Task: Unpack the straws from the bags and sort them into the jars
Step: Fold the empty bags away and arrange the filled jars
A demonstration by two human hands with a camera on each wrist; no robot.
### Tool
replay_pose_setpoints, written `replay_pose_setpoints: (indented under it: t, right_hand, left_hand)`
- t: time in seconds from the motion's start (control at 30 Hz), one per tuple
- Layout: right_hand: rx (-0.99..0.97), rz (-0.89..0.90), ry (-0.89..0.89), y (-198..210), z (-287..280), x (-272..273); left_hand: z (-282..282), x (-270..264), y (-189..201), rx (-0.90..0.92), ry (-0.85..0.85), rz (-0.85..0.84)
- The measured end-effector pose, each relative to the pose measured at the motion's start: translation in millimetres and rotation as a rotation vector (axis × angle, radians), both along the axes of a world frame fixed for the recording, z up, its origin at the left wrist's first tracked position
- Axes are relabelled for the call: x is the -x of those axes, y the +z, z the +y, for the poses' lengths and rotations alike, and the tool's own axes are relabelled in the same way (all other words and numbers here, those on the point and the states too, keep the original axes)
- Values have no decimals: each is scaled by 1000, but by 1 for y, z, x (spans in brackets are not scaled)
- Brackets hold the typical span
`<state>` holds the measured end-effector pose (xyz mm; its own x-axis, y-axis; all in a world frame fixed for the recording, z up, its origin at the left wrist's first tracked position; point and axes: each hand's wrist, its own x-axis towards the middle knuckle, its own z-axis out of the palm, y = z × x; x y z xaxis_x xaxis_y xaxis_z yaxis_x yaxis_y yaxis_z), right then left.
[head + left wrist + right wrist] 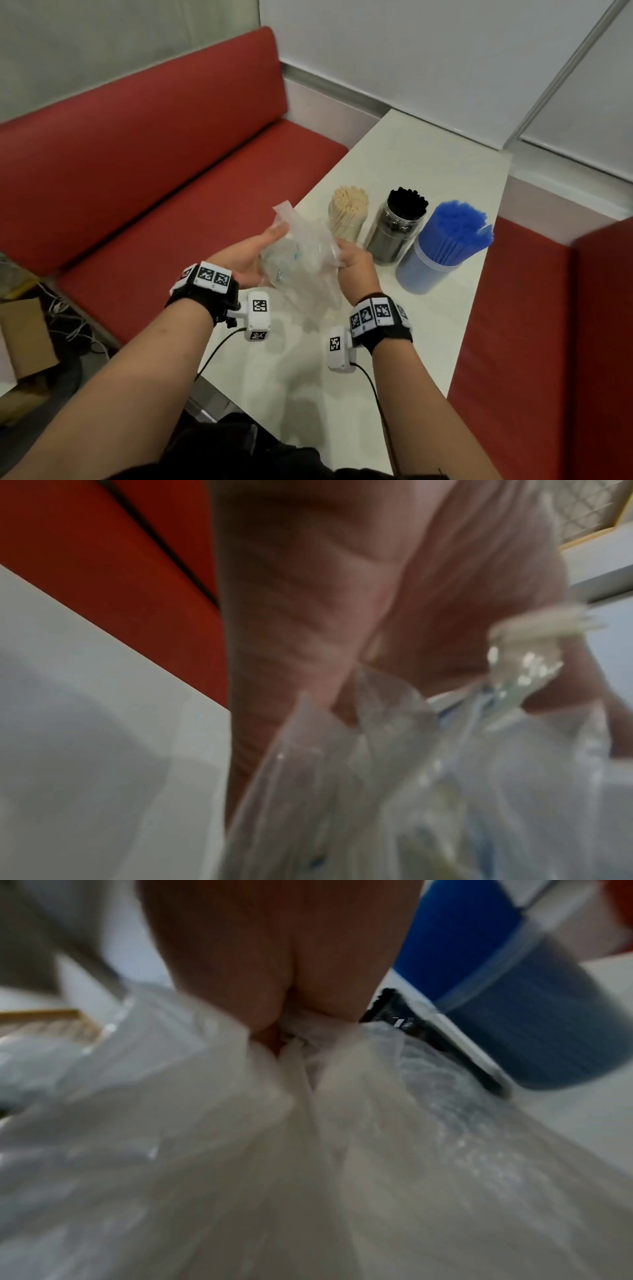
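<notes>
A booth corner with red seating and pale walls

A white desk (404, 161) runs away from the viewer toward a corner of pale grey wall panels (428, 58), one crossed by a slanting metal strip (561, 75). A red upholstered bench (164, 164) with a padded backrest lines the left side, and another red seat (534, 342) sits on the right. At the far left, on a dark floor, stands an open cardboard box (25, 339) beside loose white cables (68, 318). The lighting is even and soft.
</notes>
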<state>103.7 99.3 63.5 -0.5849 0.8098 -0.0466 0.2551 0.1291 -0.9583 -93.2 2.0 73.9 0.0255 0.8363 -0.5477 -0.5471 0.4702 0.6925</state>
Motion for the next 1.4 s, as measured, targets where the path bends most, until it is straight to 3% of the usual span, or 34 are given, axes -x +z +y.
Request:
replay_pose_setpoints:
  t: [0.17,0.27,0.37,0.43,0.57,0.67,0.77,0.87,0.97,1.13,1.33,1.4]
  right_hand:
    - [-131,-212,95,5,-14,32]
    - [-88,-239,126,3,-20,42]
    - [-273,-318,259,-3,-24,48]
    - [-286,-297,303,-5,-20,53]
    - [42,-163,372,1,-20,67]
    - [-64,-210,400,1,-28,90]
    - [-181,-289,283,-4,-35,121]
    - [-236,-276,227,-14,-43,156]
    - [-178,-247,178,-29,-52,195]
    - [-451,-383,306,-54,-70,264]
    - [-301,-457,545,-96,-79,312]
    - [-248,-520,635,-110,-73,323]
  left_hand:
    - [3,-1,-2,48,49,265]
    - [-1,8,-2,67,41,373]
    - [-4,16,-3,91,64,547]
    - [-3,21,-8,98,247,513]
    - [-7,35,-24,164,565,430]
    - [-8,38,-30,74,662,364]
    - [-13,52,-30,-16,569,155]
    - [-19,88,-28,-120,263,-97]
    - [-24,131,-29,-27,23,-38]
    - [-34,206,-45,117,226,189]
    - [-56,262,-93,197,299,246]
    - [-64,263,-117,235,366,178]
